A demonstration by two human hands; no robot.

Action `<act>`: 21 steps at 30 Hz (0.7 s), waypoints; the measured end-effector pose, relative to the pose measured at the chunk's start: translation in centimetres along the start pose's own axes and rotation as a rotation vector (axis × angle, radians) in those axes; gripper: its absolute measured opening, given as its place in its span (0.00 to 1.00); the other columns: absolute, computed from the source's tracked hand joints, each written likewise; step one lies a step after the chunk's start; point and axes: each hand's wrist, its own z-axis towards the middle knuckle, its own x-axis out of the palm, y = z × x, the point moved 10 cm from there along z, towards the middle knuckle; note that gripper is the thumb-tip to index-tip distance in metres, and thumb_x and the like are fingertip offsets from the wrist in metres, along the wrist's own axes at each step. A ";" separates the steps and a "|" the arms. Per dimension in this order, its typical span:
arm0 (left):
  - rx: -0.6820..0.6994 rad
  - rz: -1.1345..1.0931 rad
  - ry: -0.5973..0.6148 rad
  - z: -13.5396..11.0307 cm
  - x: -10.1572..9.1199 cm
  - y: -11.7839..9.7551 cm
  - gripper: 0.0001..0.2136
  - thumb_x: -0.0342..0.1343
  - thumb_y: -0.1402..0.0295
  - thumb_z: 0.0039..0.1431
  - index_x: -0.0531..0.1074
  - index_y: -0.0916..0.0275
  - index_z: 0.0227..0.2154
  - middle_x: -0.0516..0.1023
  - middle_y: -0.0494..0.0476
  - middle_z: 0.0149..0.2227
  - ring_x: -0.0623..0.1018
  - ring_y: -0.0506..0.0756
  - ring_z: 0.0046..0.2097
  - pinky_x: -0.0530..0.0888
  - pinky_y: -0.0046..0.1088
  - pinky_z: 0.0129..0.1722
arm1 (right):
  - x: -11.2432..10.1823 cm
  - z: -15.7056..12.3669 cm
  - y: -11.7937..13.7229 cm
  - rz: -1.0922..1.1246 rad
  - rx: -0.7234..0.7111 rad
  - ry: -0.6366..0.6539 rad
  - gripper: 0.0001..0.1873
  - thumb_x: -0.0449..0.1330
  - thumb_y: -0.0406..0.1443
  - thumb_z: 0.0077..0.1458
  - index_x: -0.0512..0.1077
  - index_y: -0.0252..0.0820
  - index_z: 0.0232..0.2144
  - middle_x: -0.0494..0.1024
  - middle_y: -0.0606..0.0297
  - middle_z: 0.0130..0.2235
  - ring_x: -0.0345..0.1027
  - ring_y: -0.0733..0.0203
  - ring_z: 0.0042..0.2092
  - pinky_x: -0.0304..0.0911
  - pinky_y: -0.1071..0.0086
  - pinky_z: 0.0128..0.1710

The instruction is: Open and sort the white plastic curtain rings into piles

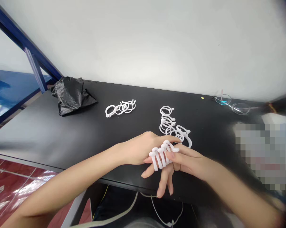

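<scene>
Both my hands meet near the front edge of a black table (86, 139). My left hand (138, 148) is closed round a row of several white plastic rings (162, 155) stacked side by side. My right hand (181, 164) touches the same stack with thumb and forefinger, its other fingers hanging loosely downward. Just beyond my hands lies a heap of loose white rings (172, 125). A second, smaller chain of white rings (120, 108) lies further left on the table.
A crumpled black plastic bag (70, 95) sits at the table's back left. A pair of clear glasses (233, 104) lies at the back right. A white wall stands behind. Blue metal bars (34, 63) rise at left. Cables hang below the table edge.
</scene>
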 end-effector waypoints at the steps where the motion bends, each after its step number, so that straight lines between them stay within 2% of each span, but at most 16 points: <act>1: 0.004 -0.004 0.003 0.0 0.0 -0.1 0.25 0.53 0.73 0.59 0.60 0.67 0.60 0.81 0.61 0.43 0.81 0.55 0.38 0.75 0.27 0.37 | 0.0 0.0 0.0 0.013 0.000 0.004 0.27 0.46 0.47 0.68 0.70 0.33 0.54 0.81 0.44 0.45 0.81 0.54 0.36 0.73 0.68 0.31; 5: -0.018 0.162 -0.005 0.0 0.1 0.2 0.22 0.54 0.72 0.60 0.62 0.67 0.57 0.81 0.59 0.41 0.80 0.54 0.33 0.73 0.25 0.31 | -0.5 0.3 -0.6 0.034 0.017 -0.043 0.30 0.44 0.49 0.67 0.71 0.31 0.53 0.81 0.42 0.45 0.81 0.55 0.34 0.73 0.69 0.29; 9: 0.027 0.415 -0.057 -0.1 -0.3 0.2 0.08 0.49 0.70 0.65 0.69 0.66 0.43 0.78 0.56 0.33 0.77 0.52 0.29 0.70 0.25 0.28 | -1.6 0.2 -0.3 -0.141 -0.019 -0.216 0.31 0.44 0.50 0.67 0.74 0.30 0.49 0.83 0.47 0.39 0.80 0.58 0.33 0.73 0.69 0.31; 12: 0.064 0.583 -0.071 -0.2 -0.3 0.2 0.09 0.45 0.70 0.68 0.68 0.66 0.35 0.75 0.54 0.27 0.73 0.51 0.25 0.66 0.26 0.24 | -2.3 -0.3 0.4 -0.361 -0.061 -0.330 0.31 0.45 0.48 0.68 0.80 0.30 0.39 0.84 0.51 0.35 0.79 0.60 0.33 0.74 0.69 0.34; 15: 0.079 0.701 -0.051 -0.2 -0.1 0.4 0.13 0.43 0.69 0.69 0.66 0.65 0.28 0.72 0.52 0.24 0.69 0.50 0.22 0.62 0.28 0.22 | -2.1 -0.5 0.8 -0.497 -0.126 -0.355 0.32 0.44 0.46 0.68 0.81 0.32 0.32 0.84 0.51 0.39 0.78 0.61 0.33 0.74 0.69 0.33; 18: 0.043 0.610 -0.027 0.0 0.0 0.8 0.13 0.47 0.69 0.67 0.61 0.63 0.25 0.67 0.48 0.21 0.63 0.49 0.19 0.57 0.28 0.21 | -1.7 -0.6 1.5 -0.569 -0.232 -0.367 0.34 0.42 0.44 0.70 0.82 0.32 0.29 0.84 0.53 0.34 0.79 0.59 0.37 0.74 0.70 0.36; 21: 0.023 0.363 -0.018 0.0 -0.1 0.7 0.12 0.52 0.72 0.63 0.58 0.62 0.24 0.63 0.45 0.20 0.58 0.46 0.19 0.57 0.26 0.21 | -0.9 -0.9 2.6 -0.680 -0.374 -0.369 0.34 0.41 0.40 0.70 0.82 0.33 0.27 0.85 0.55 0.33 0.79 0.60 0.42 0.71 0.70 0.48</act>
